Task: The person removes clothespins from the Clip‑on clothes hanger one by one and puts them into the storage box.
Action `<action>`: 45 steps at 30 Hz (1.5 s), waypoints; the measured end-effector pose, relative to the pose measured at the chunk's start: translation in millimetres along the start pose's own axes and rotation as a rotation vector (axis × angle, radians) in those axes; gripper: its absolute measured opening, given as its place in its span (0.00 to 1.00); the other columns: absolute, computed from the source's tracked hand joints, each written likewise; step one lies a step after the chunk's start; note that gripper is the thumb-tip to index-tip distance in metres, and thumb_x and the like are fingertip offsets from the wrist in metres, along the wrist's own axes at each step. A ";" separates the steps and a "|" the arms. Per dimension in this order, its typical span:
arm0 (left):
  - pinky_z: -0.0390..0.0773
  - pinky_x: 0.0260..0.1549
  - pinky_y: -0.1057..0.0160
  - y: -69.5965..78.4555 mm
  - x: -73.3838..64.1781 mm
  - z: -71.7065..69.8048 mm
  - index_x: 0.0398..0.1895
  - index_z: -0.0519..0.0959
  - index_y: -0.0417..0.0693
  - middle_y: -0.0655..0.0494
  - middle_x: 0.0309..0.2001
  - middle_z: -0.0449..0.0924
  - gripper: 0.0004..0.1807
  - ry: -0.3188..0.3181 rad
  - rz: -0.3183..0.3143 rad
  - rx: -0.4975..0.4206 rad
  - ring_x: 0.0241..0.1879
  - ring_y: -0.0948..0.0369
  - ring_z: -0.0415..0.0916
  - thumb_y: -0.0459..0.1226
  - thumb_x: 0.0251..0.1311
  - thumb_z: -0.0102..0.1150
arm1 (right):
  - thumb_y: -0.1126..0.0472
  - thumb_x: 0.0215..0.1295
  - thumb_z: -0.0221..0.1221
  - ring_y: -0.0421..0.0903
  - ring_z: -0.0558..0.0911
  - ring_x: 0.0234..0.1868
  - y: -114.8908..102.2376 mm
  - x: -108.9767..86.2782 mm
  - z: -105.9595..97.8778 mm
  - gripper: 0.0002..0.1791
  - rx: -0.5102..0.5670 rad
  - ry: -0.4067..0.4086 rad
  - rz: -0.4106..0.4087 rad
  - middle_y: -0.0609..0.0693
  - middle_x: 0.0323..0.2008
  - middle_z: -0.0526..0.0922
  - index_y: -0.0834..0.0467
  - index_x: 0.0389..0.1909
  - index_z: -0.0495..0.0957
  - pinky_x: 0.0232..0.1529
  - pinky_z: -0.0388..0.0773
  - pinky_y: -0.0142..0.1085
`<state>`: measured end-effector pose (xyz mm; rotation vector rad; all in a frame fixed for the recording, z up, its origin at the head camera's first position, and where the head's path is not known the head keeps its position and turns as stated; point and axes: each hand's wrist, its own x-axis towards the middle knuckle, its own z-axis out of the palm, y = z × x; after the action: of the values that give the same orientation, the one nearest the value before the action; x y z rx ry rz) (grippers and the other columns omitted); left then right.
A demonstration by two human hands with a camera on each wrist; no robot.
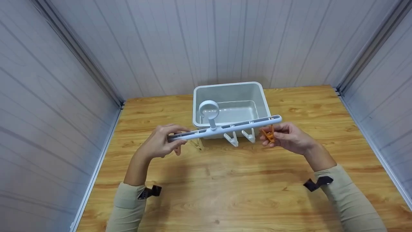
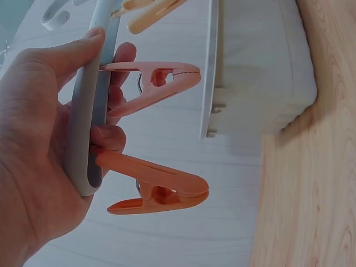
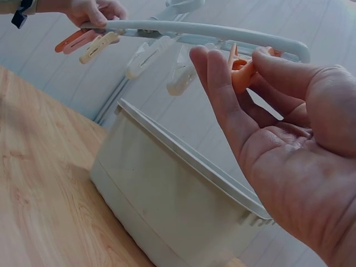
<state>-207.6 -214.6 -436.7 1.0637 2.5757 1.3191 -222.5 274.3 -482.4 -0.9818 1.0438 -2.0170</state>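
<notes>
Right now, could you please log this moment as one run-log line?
left hand: holds one end of hanger | right hand: pinches orange clip at other end | white clips: hang between | bin: on table

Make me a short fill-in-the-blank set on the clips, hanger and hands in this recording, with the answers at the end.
1. The right hand pinches a clip coloured ____.
2. The left hand grips the hanger at its ____, not its middle.
3. In the left wrist view, the clip between the orange clip and the yellow clip is ____.
4. In the right wrist view, counting the held one, the number of visible clips is ____.

Missing words: orange; end; pink; six.
</notes>
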 end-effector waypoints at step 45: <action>0.76 0.21 0.71 16.3 -8.8 -17.9 0.64 0.86 0.42 0.46 0.34 0.91 0.16 -0.091 -0.022 0.067 0.22 0.61 0.86 0.34 0.78 0.69 | 0.72 0.88 0.49 0.42 0.95 0.50 3.1 -10.2 15.1 0.17 0.110 0.129 0.154 0.54 0.54 0.95 0.63 0.67 0.80 0.53 0.92 0.29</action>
<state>-198.1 -225.8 -415.6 1.0762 2.5741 1.1584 -204.1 275.5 -482.3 -0.7008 1.0310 -2.0069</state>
